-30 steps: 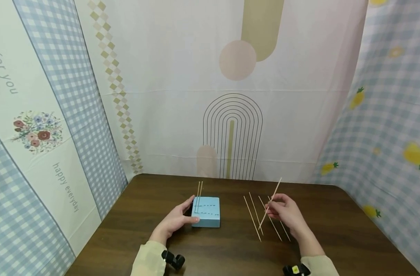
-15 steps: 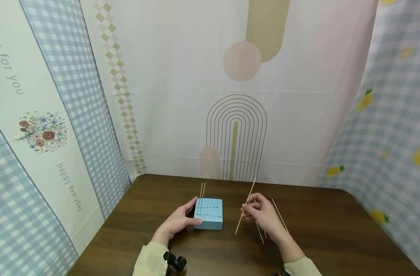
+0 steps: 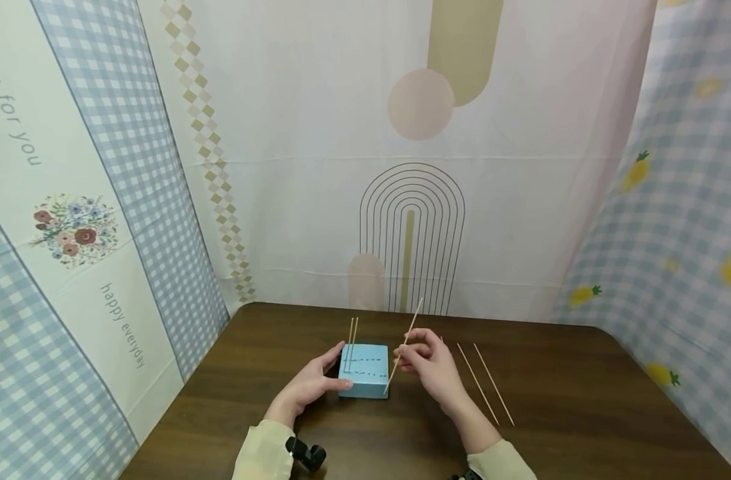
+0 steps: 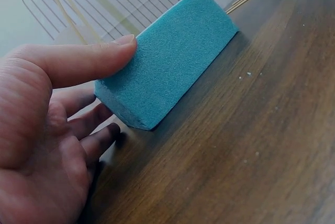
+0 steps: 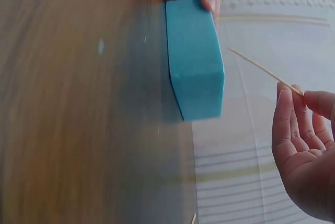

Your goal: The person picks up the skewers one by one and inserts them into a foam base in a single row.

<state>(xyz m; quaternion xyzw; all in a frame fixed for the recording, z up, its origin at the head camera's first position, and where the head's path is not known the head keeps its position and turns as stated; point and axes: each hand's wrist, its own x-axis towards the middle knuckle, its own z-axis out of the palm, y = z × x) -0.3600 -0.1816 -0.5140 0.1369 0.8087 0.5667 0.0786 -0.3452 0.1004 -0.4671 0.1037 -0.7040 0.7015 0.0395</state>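
Note:
My left hand (image 3: pixel 308 387) grips a light-blue foam block (image 3: pixel 368 390) at its left end, thumb on the front face. In the left wrist view the block (image 4: pixel 172 62) is wedged between thumb and fingers. Two thin bamboo skewers (image 3: pixel 352 340) stand upright near the block's left edge, beside dotted rows marked on its top. My right hand (image 3: pixel 428 367) pinches another skewer (image 3: pixel 415 317), tilted, its lower end overlapping the block's front right corner in the head view. The right wrist view shows that skewer (image 5: pixel 261 68) between thumb and fingertips, its point apart from the block.
Right of the right hand, loose skewers (image 3: pixel 478 385) lie on the dark wooden table (image 3: pixel 557 400); one is mostly hidden behind the hand. Small pale specks (image 4: pixel 249 74) dot the tabletop before the block. Patterned cloths (image 3: pixel 299 200) hang behind and at both sides.
My right hand has carried its skewer leftward from above the loose skewers to the block's right side. The left hand keeps its grip, and the block stays put.

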